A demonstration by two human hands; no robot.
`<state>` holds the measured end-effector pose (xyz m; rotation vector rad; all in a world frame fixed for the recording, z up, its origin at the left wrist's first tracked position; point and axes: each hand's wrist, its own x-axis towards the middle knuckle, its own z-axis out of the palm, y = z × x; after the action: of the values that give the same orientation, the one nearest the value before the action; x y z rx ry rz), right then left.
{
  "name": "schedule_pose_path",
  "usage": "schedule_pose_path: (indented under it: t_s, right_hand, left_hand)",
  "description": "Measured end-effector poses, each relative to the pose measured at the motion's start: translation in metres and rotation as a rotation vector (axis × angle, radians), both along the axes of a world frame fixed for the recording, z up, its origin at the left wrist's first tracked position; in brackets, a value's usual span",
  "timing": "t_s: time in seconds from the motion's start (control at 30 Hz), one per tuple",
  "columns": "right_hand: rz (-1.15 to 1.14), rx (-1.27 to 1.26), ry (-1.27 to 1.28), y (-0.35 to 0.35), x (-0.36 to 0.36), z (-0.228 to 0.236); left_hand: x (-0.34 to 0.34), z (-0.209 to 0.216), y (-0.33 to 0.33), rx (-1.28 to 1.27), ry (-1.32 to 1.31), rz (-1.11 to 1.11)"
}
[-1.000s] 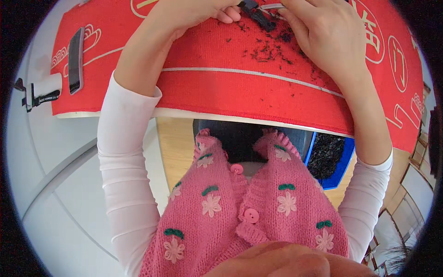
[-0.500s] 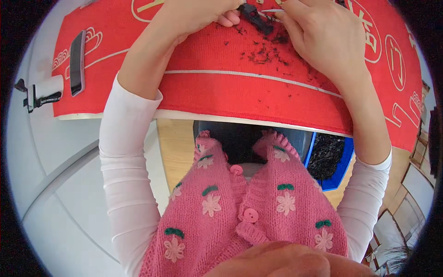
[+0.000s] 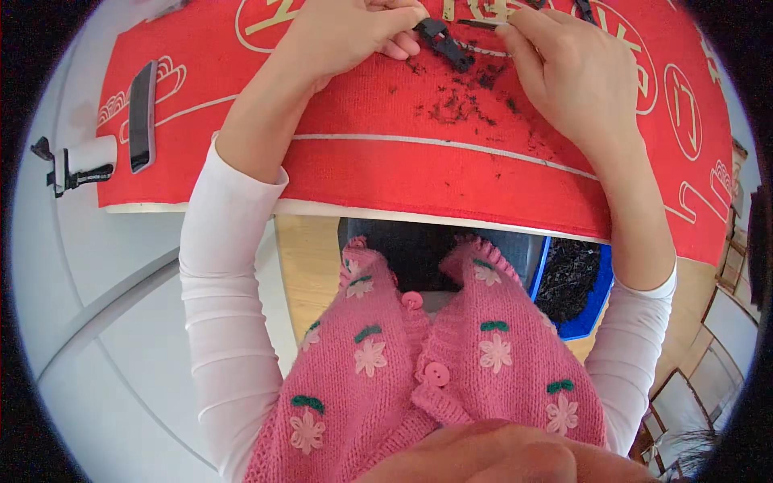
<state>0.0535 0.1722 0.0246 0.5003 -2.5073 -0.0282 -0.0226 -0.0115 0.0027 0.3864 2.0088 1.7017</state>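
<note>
My left hand (image 3: pixel 358 34) is at the far part of the table, its fingers pinched on one end of a small black plastic piece (image 3: pixel 444 45). The piece slants down to the right over the red cloth. To its right, my right hand (image 3: pixel 573 68) is closed around a thin pointed tool, perhaps a small blade (image 3: pixel 481 25). The tool's tip points left toward the black piece, with a small gap between them. Black scraps (image 3: pixel 459 106) lie scattered on the cloth below both hands.
A red patterned cloth (image 3: pixel 435 173) covers the table. On the left lie a phone (image 3: pixel 142 117) and, at the edge, a white cylinder (image 3: pixel 93 153) with a black clamp. Below the table's front edge stands a blue bin (image 3: pixel 594 322) holding black scraps (image 3: pixel 568 278).
The tool has come away from the black piece and turned, its blade now looking dark instead of bright. The table sits slightly lower in view. Both hands keep their grip.
</note>
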Motion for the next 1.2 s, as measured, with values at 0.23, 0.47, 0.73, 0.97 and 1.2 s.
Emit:
schedule_pose_path:
  t_s: [0.23, 0.47, 0.73, 0.97, 1.2]
  right_hand:
    - [0.09, -1.218, -0.613, 0.015, -0.018, -0.025]
    - [0.27, -1.073, -0.483, -0.011, -0.001, -0.008]
    - [0.204, -0.865, -0.37, -0.008, 0.002, 0.0]
    - [0.226, -0.979, -0.527, -0.007, -0.003, -0.003]
    - [0.228, -1.444, -0.74, -0.003, -0.001, 0.003]
  left_hand:
    - [0.001, 0.002, 0.004, 0.129, 0.214, 0.003]
    - [0.018, 0.008, 0.01, 0.172, 0.275, 0.111]
    - [0.029, 0.02, 0.008, 0.078, 0.33, 0.079]
    - [0.025, 0.008, 0.005, 0.219, 0.385, 0.051]
    - [0.019, 0.009, -0.001, 0.063, 0.432, 0.126]
